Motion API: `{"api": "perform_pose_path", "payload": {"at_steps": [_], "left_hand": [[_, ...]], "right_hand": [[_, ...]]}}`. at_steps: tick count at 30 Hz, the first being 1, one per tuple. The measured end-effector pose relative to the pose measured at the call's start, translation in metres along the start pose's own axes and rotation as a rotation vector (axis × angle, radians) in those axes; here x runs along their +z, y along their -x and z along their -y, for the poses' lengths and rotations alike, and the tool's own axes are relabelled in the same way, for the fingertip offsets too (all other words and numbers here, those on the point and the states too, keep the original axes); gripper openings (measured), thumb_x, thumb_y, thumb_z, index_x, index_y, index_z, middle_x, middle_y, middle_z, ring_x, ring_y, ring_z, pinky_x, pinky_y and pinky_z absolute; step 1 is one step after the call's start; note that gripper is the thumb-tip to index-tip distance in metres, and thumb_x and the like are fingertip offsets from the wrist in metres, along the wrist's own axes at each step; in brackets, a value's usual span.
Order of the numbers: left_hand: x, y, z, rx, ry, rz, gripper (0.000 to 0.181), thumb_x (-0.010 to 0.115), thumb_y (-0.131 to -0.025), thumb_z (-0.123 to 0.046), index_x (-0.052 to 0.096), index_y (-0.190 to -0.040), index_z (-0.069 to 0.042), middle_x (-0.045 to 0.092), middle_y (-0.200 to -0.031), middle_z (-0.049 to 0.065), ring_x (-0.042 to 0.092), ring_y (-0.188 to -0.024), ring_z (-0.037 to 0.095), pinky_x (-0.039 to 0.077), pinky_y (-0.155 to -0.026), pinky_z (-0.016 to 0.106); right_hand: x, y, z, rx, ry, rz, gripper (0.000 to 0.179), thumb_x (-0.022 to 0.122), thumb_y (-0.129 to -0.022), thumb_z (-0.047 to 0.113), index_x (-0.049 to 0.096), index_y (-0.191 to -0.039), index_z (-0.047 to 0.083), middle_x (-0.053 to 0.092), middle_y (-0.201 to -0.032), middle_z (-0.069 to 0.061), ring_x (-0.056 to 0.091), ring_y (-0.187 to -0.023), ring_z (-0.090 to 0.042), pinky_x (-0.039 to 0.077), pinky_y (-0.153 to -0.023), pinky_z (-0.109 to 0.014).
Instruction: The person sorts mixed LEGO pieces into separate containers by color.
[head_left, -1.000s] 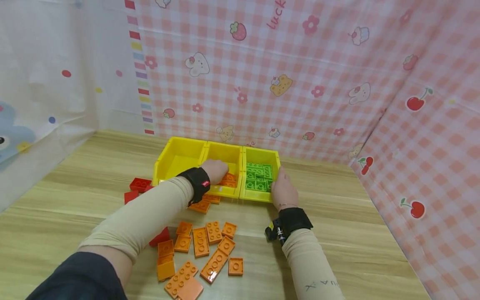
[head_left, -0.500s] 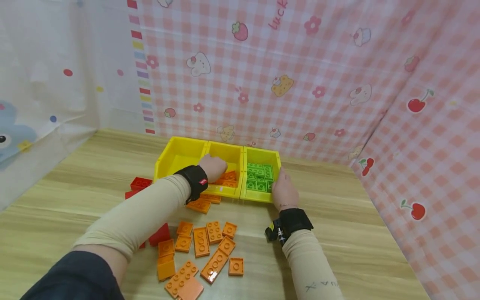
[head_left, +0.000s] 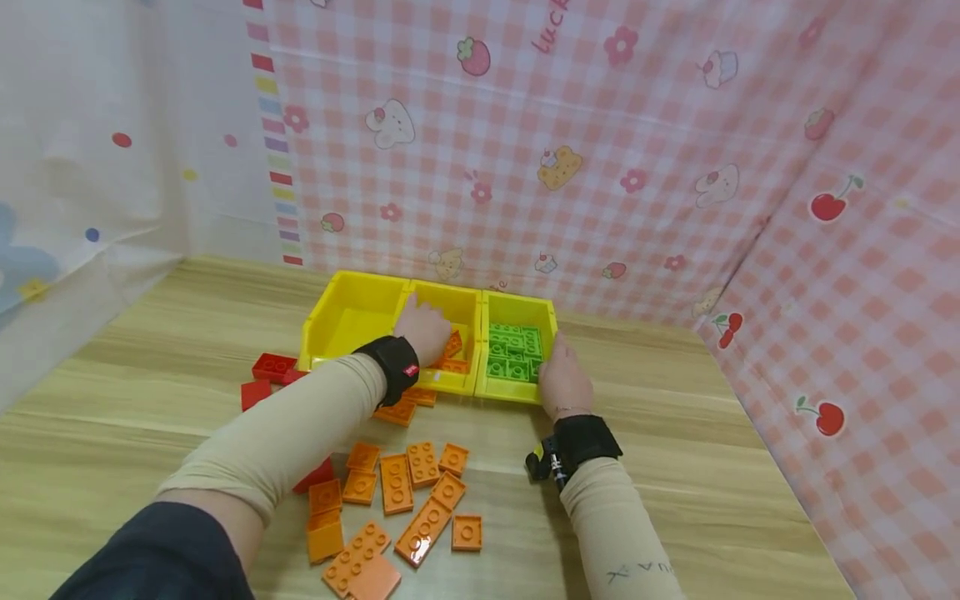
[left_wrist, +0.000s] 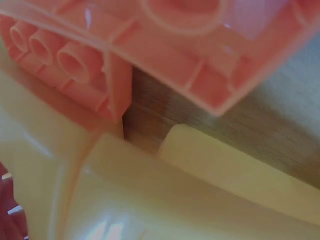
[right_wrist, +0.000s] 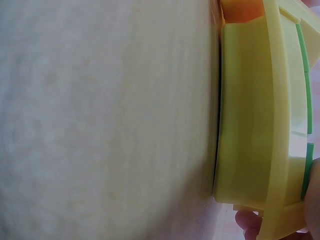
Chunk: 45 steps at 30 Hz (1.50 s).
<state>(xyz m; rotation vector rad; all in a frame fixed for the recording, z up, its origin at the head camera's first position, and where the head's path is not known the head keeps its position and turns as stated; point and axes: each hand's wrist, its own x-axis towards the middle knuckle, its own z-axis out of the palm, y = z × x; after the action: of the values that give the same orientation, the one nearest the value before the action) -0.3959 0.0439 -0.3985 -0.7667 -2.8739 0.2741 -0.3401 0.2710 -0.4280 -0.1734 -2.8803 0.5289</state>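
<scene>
My left hand (head_left: 425,329) reaches into the middle yellow bin (head_left: 453,298), back of the hand up, beside a few orange building bricks (head_left: 454,365). One finger points toward the divider on the left; the other fingertips are mostly hidden, and I cannot tell whether they pinch a brick. My right hand (head_left: 564,379) grips the right wall of the right-hand bin (head_left: 519,308), which holds green bricks (head_left: 513,352) packed side by side. In the right wrist view, fingertips (right_wrist: 247,220) show behind that bin's wall.
The left bin (head_left: 360,321) adjoins the other two. Several orange bricks (head_left: 427,521) lie on the wooden table (head_left: 675,467) in front, hollow undersides up on some. Red bricks (head_left: 273,367) lie at the left, partly behind the left forearm. Patterned cloth (head_left: 487,167) hangs behind.
My left hand has shifted slightly within the middle bin and its fingers have spread. An orange brick beside it now lies at a different angle. My right hand keeps its place.
</scene>
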Motion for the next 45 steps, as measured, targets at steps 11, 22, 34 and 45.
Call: {"api": "perform_pose_path", "payload": {"at_steps": [11,22,34,45], "left_hand": [[0.0,0.008,0.013,0.005,0.044,0.081,0.02,0.054,-0.093,-0.012,0.071,-0.103,-0.014,0.059,-0.117,0.009,0.05,-0.113,0.032,0.019,-0.105,0.055],[-0.008,0.035,0.027,0.09,0.051,-0.024,0.017,0.057,-0.091,-0.009,0.072,-0.098,-0.015,0.061,-0.106,0.008,0.055,-0.103,0.031,0.023,-0.103,0.056],[-0.029,0.117,0.014,0.417,0.059,-0.183,0.018,0.068,-0.083,-0.005,0.072,-0.096,-0.017,0.061,-0.112,0.005,0.055,-0.108,0.025,0.032,-0.099,0.053],[-0.031,0.169,-0.009,0.6,-0.009,-0.169,0.014,0.071,-0.081,-0.011,0.072,-0.092,-0.02,0.061,-0.1,-0.003,0.057,-0.098,0.016,0.037,-0.097,0.047]], "right_hand": [[-0.001,-0.001,0.017,-0.024,-0.001,0.006,0.055,0.04,-0.097,0.015,0.02,-0.146,0.003,0.044,-0.134,-0.022,0.056,-0.102,-0.037,0.045,-0.084,-0.049],[-0.001,-0.002,0.025,-0.029,-0.009,0.027,0.055,0.037,-0.097,0.016,0.019,-0.147,0.003,0.043,-0.136,-0.022,0.054,-0.107,-0.036,0.044,-0.087,-0.049],[-0.005,0.0,0.017,-0.023,-0.025,0.055,0.056,0.036,-0.097,0.015,0.015,-0.148,0.002,0.039,-0.139,-0.023,0.049,-0.115,-0.039,0.041,-0.09,-0.051],[-0.002,0.003,0.006,0.011,-0.018,0.073,0.056,0.034,-0.098,0.014,0.013,-0.148,0.0,0.038,-0.139,-0.025,0.046,-0.119,-0.038,0.038,-0.095,-0.05]]}}
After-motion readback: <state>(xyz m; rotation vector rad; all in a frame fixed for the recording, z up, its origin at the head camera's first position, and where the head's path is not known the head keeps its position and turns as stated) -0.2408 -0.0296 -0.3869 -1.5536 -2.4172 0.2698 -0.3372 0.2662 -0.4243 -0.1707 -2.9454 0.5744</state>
